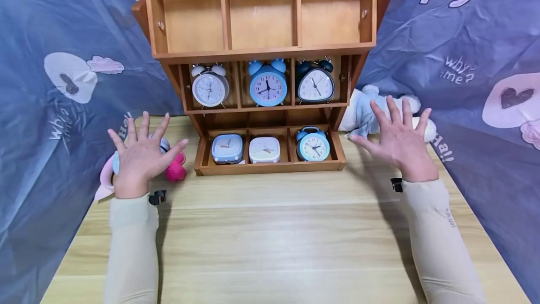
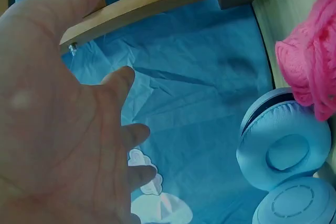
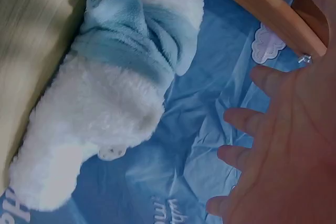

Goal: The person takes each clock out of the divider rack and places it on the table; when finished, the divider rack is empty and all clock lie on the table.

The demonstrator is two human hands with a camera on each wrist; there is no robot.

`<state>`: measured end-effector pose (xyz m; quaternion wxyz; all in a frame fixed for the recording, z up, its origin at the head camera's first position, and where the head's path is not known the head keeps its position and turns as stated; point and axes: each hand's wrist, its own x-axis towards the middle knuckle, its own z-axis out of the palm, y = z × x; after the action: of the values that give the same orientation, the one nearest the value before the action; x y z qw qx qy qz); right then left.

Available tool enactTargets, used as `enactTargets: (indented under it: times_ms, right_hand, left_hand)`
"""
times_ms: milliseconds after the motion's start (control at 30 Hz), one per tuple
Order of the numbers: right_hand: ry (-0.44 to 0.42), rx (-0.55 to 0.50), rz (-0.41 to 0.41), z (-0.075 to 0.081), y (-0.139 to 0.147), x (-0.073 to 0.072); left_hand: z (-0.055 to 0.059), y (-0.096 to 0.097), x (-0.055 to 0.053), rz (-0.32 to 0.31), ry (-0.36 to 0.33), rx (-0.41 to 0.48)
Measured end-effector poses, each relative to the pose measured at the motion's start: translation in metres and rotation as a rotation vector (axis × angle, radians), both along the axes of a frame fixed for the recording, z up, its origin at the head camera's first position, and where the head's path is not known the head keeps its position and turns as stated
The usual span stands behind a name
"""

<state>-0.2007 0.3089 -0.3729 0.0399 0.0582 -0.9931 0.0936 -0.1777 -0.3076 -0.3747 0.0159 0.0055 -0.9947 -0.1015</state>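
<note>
Above the worktop [image 1: 270,238], the left hand [image 1: 141,158], at left near pink yarn [image 1: 176,169] and one headset [image 2: 289,140], and the right hand [image 1: 398,142], at right near one white plush toy [image 1: 369,111], spread wide. At centre, the wooden rack's [image 1: 383,3] bottom tray [image 1: 270,168] holds three clocks [image 1: 264,149], one per compartment; its middle tray [image 1: 228,110] three more; its top tray [image 1: 261,50], upper centre, has three compartments

Soft glare brightens the tabletop [image 1: 274,229]; wrist views look dimmer.
</note>
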Motion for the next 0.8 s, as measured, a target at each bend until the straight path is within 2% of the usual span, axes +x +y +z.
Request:
enactTargets:
  times_ms: [133,300,400,500,600,800]
  right_hand:
    - [0.07,-0.015,0.044,0.004,-0.004,-0.002]
    - [0.116,-0.057,0.158,0.003,-0.021,-0.003]
    - [0.137,-0.113,0.223,-0.003,-0.035,-0.003]
    - [0.139,-0.159,0.273,-0.01,-0.046,-0.002]
    - [0.125,-0.163,0.305,-0.017,-0.054,-0.002]
    - [0.075,-0.203,0.308,-0.03,-0.066,-0.004]
  left_hand:
    - [-0.003,0.005,-0.002,-0.023,0.054,0.052]
    - [-0.013,0.014,0.001,-0.133,0.195,0.191]
    - [-0.019,0.02,0.004,-0.169,0.246,0.274]
    - [-0.026,0.026,0.005,-0.179,0.221,0.367]
    - [-0.034,0.03,0.006,-0.167,0.173,0.432]
    - [-0.05,0.032,0.009,-0.147,0.148,0.457]
